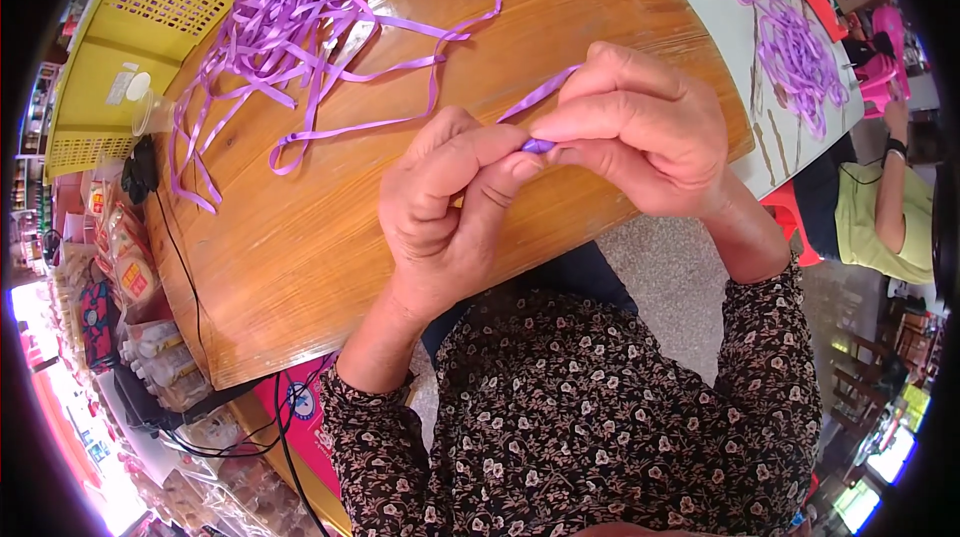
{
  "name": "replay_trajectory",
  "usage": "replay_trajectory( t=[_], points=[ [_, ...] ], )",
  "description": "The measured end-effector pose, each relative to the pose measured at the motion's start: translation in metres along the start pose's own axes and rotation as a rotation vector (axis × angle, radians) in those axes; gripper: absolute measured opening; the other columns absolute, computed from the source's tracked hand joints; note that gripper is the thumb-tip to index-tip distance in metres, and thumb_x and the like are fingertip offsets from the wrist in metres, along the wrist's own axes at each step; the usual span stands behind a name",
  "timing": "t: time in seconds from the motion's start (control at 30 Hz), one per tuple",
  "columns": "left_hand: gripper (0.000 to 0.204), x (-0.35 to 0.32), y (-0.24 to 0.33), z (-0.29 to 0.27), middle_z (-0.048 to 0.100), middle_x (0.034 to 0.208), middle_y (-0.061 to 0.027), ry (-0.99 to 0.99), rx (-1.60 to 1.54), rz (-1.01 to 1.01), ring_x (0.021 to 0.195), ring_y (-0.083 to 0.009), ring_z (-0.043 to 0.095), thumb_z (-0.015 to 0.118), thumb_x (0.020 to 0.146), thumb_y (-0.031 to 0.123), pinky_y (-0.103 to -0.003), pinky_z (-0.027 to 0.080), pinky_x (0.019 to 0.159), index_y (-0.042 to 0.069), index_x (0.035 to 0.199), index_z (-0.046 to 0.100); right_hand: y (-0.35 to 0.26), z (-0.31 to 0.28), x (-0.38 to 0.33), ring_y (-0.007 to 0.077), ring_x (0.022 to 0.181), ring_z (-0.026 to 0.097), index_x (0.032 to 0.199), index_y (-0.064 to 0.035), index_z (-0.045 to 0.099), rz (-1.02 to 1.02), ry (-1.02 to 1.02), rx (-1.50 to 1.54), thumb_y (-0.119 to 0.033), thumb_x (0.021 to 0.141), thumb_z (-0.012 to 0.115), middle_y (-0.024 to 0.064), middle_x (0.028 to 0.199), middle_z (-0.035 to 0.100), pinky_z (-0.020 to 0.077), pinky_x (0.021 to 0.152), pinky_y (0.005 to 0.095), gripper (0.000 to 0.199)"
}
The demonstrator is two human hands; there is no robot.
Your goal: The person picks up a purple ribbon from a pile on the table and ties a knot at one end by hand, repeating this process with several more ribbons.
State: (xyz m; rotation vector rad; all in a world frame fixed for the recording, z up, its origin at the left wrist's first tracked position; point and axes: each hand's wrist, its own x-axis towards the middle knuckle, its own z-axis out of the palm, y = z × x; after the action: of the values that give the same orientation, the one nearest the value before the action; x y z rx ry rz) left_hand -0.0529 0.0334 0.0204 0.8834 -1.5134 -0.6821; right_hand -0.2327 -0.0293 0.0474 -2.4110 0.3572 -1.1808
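Note:
Above the near part of the wooden table, my two hands meet at a purple ribbon (540, 94). Thumb and forefinger of my left hand (450, 202) pinch a small folded or knotted bit of it, its other fingers curled in. My right hand (640, 132) pinches the same bit from the other side. One strip of the ribbon runs up behind my right fingers. How the bit is folded is mostly hidden by my fingertips. A big heap of purple ribbons (290, 22) lies at the far left of the table, with loose strands trailing toward my hands.
The wooden table (300, 277) has a yellow perforated crate (165, 7) and a clear plastic cup (150, 112) at its left. Black cables (185, 267) hang over its left edge near packaged goods (130, 267). At right, another ribbon pile (795, 57) lies on a marble-patterned table, near a person in yellow-green (885, 217).

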Motion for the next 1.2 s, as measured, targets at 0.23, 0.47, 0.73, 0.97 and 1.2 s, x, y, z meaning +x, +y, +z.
replay_trajectory(
  t=[0.23, 0.47, 0.73, 0.97, 1.2],
  points=[
    [0.009, -0.004, -0.005, -0.014, 0.054, 0.072, -0.0013, 0.042, -0.232, -0.122, 0.066, -0.0086, 0.048, 0.062, 0.084, 0.002, -0.021, 0.038, 0.059, -0.001, 0.091, 0.066, -0.006, -0.007, 0.004, 0.0154, 0.065, 0.054, 0.095, 0.0025, 0.066, 0.055, -0.004, 0.129, 0.001, 0.071, 0.071, 0.0106, 0.082, 0.061, 0.0399, 0.054, 0.0254, 0.025],
    [0.011, -0.005, -0.007, -0.016, 0.052, 0.070, -0.0019, 0.053, -0.143, -0.019, 0.061, -0.0092, 0.044, 0.066, 0.080, 0.000, -0.022, 0.035, 0.055, -0.001, 0.092, 0.066, -0.009, 0.011, 0.012, 0.0157, 0.065, 0.053, 0.094, 0.0048, 0.065, 0.054, 0.082, 0.112, 0.003, 0.072, 0.071, 0.0126, 0.084, 0.061, 0.0398, 0.055, 0.0253, 0.023],
    [0.012, -0.003, -0.006, -0.020, 0.056, 0.067, -0.0028, 0.100, -0.038, 0.083, 0.061, -0.0120, 0.046, 0.069, 0.078, 0.002, -0.023, 0.037, 0.056, -0.001, 0.089, 0.067, -0.007, 0.019, 0.015, 0.0158, 0.065, 0.053, 0.095, 0.0044, 0.065, 0.069, 0.073, 0.150, 0.001, 0.075, 0.068, 0.0131, 0.084, 0.061, 0.0391, 0.056, 0.0256, 0.021],
    [0.015, -0.003, -0.004, -0.018, 0.057, 0.069, -0.0039, 0.091, 0.039, 0.118, 0.061, -0.0131, 0.047, 0.071, 0.075, 0.001, -0.024, 0.039, 0.055, -0.001, 0.090, 0.067, -0.009, 0.020, 0.013, 0.0153, 0.064, 0.052, 0.094, 0.0034, 0.065, 0.061, 0.073, 0.100, 0.000, 0.075, 0.068, 0.0119, 0.084, 0.061, 0.0388, 0.054, 0.0257, 0.020],
    [0.016, -0.003, -0.003, -0.017, 0.056, 0.069, -0.0045, 0.081, 0.074, 0.115, 0.060, -0.0133, 0.048, 0.071, 0.075, 0.001, -0.024, 0.039, 0.054, -0.002, 0.090, 0.066, -0.010, 0.019, 0.012, 0.0153, 0.064, 0.052, 0.093, 0.0025, 0.066, 0.082, 0.076, 0.082, 0.000, 0.074, 0.069, 0.0110, 0.083, 0.061, 0.0388, 0.054, 0.0256, 0.019]
  ],
)
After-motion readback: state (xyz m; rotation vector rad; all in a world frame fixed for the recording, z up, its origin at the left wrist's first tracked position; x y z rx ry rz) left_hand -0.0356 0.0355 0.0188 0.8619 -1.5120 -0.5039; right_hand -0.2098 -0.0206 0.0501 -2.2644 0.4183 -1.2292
